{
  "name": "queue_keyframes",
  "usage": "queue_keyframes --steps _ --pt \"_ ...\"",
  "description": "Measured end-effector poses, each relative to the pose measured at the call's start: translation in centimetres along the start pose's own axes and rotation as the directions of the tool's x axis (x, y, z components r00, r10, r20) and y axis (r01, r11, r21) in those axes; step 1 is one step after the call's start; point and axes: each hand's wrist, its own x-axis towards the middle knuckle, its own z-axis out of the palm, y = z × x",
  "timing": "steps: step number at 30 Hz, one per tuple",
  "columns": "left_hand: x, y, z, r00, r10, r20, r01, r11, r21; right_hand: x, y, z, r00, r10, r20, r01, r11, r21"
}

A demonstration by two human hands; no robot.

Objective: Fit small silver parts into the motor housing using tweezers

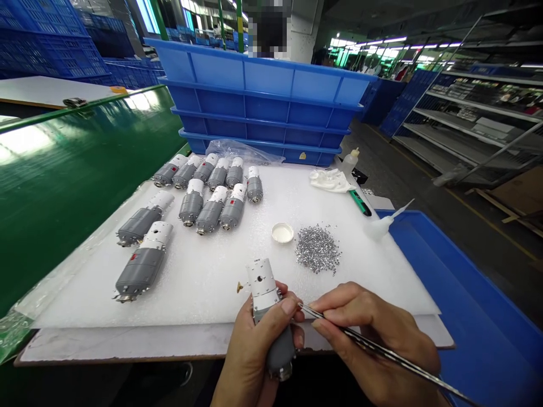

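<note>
My left hand (pixel 258 339) is wrapped round a grey and white spacecraft model (pixel 262 280), its white end pointing away from me. A small gold-coloured piece (pixel 240 287) sticks out at the model's left side. In my right hand (pixel 373 339) is a pair of metal tweezers (pixel 382 349), pinched between thumb and fingers. The tweezers' tips reach my left fingertips at the model's right side; whether they grip a small part I cannot make out. Beyond my hands lie a heap of tiny silvery parts (pixel 318 249) and a small round white dish (pixel 282 232).
Several similar models (pixel 144 263) lie on the white foam sheet (pixel 203 282) at left. Stacked blue crates (pixel 263 107) stand behind. At right are a squeeze bottle (pixel 379 226), a green and black tool (pixel 360 202), a white cloth (pixel 328 181) and a blue bin (pixel 475 282).
</note>
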Motion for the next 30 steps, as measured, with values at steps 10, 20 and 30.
queue_keyframes --steps 10,20,30 --pt "0.3 -0.3 -0.3 0.965 -0.221 0.138 0.253 0.921 -0.294 0.1 -0.3 0.1 1.000 0.012 -0.001 -0.012 0.999 0.031" --pt "0.4 -0.6 -0.2 0.990 -0.124 0.069 0.138 0.956 -0.260 -0.7 0.1 0.7 0.990 0.136 -0.044 -0.133 0.989 0.060" --pt "0.4 -0.3 0.2 0.998 -0.058 0.024 0.061 0.980 -0.187 -0.9 0.5 0.6 0.991 0.135 0.008 -0.135 0.985 0.106"
